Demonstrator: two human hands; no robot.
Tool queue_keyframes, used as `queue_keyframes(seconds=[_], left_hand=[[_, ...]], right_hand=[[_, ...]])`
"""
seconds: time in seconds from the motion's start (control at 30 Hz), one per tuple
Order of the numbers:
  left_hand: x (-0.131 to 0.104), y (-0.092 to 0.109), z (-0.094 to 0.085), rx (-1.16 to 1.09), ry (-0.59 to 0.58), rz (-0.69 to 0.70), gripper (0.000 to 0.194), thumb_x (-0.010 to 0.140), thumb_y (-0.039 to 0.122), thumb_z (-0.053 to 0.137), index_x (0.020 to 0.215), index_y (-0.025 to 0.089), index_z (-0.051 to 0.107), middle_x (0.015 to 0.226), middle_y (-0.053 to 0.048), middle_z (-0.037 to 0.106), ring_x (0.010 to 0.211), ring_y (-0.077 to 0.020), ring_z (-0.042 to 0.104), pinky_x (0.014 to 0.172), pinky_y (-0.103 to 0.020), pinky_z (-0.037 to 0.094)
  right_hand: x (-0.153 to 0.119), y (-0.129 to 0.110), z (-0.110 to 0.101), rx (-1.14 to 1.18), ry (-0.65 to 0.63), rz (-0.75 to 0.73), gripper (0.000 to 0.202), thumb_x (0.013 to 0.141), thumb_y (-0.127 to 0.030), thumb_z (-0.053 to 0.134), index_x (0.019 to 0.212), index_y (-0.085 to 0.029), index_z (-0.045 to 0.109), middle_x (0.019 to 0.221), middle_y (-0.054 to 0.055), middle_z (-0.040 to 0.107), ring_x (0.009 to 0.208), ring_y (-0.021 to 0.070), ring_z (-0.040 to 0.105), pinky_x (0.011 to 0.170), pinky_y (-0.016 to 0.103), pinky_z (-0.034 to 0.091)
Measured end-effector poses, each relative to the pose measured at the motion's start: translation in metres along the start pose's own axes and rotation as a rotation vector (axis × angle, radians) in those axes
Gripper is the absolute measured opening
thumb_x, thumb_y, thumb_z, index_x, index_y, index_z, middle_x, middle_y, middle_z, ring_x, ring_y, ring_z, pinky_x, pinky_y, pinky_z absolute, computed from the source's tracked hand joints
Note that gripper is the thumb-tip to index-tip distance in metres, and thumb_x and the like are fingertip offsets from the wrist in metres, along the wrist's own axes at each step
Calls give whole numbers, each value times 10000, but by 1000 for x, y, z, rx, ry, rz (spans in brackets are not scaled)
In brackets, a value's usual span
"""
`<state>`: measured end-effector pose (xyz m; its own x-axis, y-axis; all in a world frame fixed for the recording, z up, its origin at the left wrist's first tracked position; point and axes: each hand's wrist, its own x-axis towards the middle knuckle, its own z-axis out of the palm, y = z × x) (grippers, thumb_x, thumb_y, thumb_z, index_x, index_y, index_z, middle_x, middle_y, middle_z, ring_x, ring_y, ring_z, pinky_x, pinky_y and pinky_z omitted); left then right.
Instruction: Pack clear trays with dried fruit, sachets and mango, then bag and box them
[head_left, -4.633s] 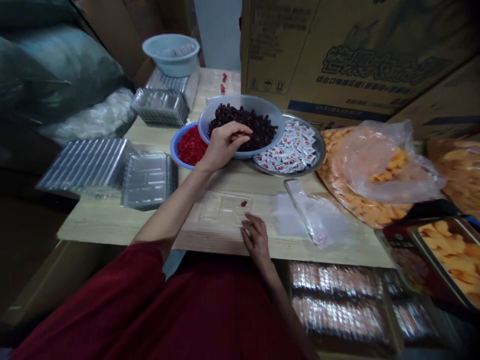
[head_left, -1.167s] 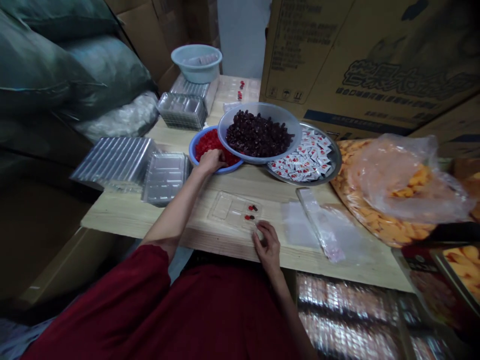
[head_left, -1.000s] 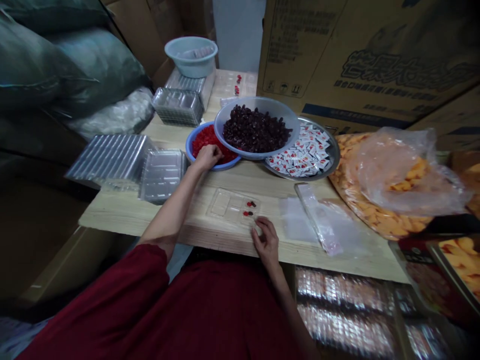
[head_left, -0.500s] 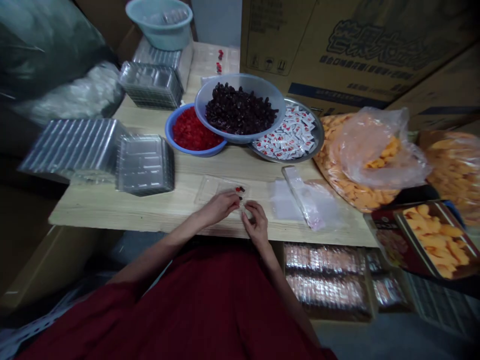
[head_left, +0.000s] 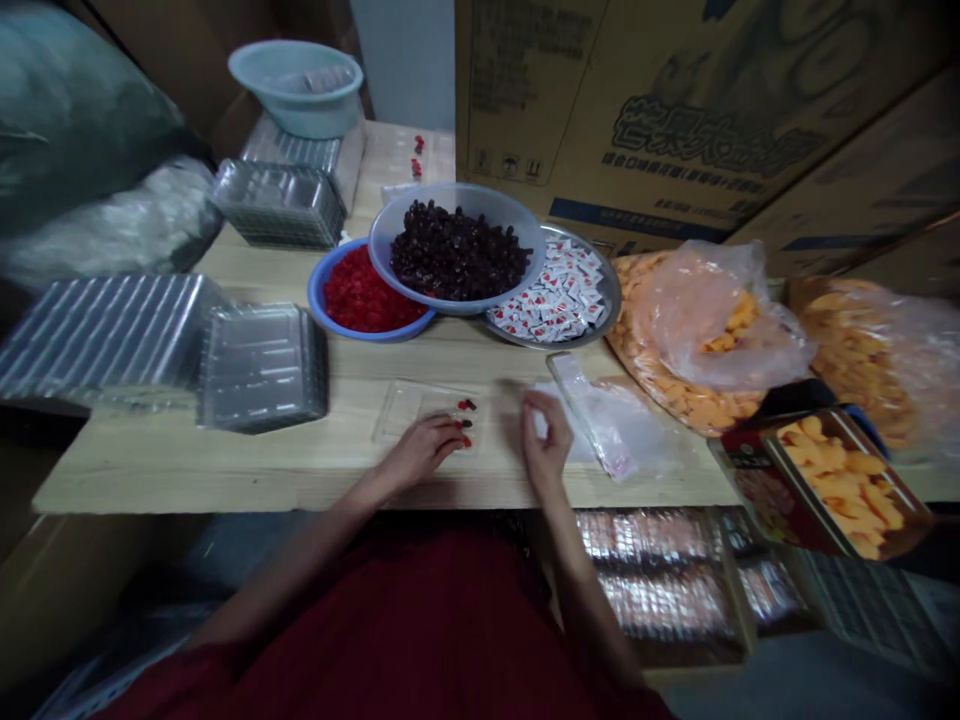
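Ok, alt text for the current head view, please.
A person's left hand is over a clear tray holding red and dark pieces; the right hand is by translucent plastic packaging. Beyond are a pale bowl of dark bits, a blue bowl of red bits and a metal dish of white packets.

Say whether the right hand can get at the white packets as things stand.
Likely yes: the right hand is on their near side, and the white packets lie uncovered across most of the metal tray. Only the pale bowl, overlapping the tray's left edge, seems in the way.
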<state>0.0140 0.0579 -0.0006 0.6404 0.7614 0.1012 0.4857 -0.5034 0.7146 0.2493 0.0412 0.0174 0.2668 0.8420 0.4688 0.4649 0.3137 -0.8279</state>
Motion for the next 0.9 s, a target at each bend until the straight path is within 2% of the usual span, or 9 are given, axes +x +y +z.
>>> queue_keyframes(seconds=[0.1,0.2,0.27,0.37,0.43,0.57,0.67,0.77,0.9], left_hand=[[-6,7,0,-58,55,-33,254,1035,304,480,1114,260,717,1134,-84,713,1086,-222,661,971,-385,526],[-15,16,0,-119,150,-57,250,1029,307,487,1178,283,686,1176,-88,700,1106,-225,660,974,-394,538],[-22,20,0,-146,196,-75,246,1022,311,500,1188,287,679,1162,-87,706,1085,-226,671,954,-399,553],[-30,23,0,-178,238,-119,231,1015,313,509,1162,290,686,1110,-76,719,1039,-224,688,905,-395,570],[-33,21,-1,-193,282,-160,221,1006,320,517,1135,292,695,1078,-71,723,1015,-230,692,869,-395,573],[-31,16,-9,-209,392,-252,198,976,373,549,1033,303,725,989,-61,726,901,-236,694,756,-385,561],[-19,17,-17,-246,457,-317,192,958,408,569,992,307,729,977,-53,726,829,-222,675,713,-372,541],[2,27,-20,-372,516,-357,193,941,431,598,1025,298,708,956,-44,724,798,-203,657,716,-357,541],[30,43,-13,-719,491,-357,297,904,435,647,1144,260,629,1055,-54,721,849,-176,677,726,-321,567]], right_hand=[[88,16,-11,-192,50,-70,227,988,-311,543,1089,-204,716,1099,114,714,1087,247,653,1020,436,502],[165,43,-2,-536,-215,152,227,888,-257,664,1069,-143,741,1104,166,725,1099,285,655,1020,441,486],[197,59,13,-626,-426,309,244,738,-154,780,982,-151,766,1004,130,758,1015,271,686,961,400,512],[215,72,32,-602,-507,348,205,635,-28,769,796,-155,767,796,75,759,878,235,705,879,344,533],[214,75,35,-572,-482,335,175,673,-21,718,797,-132,770,809,96,766,890,241,710,890,351,536],[209,76,18,-507,-346,283,355,818,-57,544,1111,-62,745,1140,191,751,1104,264,689,1031,418,500],[195,68,2,-309,-236,261,446,852,-94,495,1261,-61,670,1228,195,726,1134,257,697,1023,439,530],[154,39,1,224,-93,255,511,887,-249,591,1384,-133,571,1248,165,727,1101,270,727,939,465,591],[63,-14,28,591,-237,371,554,870,-388,726,1381,-234,580,1275,121,727,1123,270,730,956,448,605]])
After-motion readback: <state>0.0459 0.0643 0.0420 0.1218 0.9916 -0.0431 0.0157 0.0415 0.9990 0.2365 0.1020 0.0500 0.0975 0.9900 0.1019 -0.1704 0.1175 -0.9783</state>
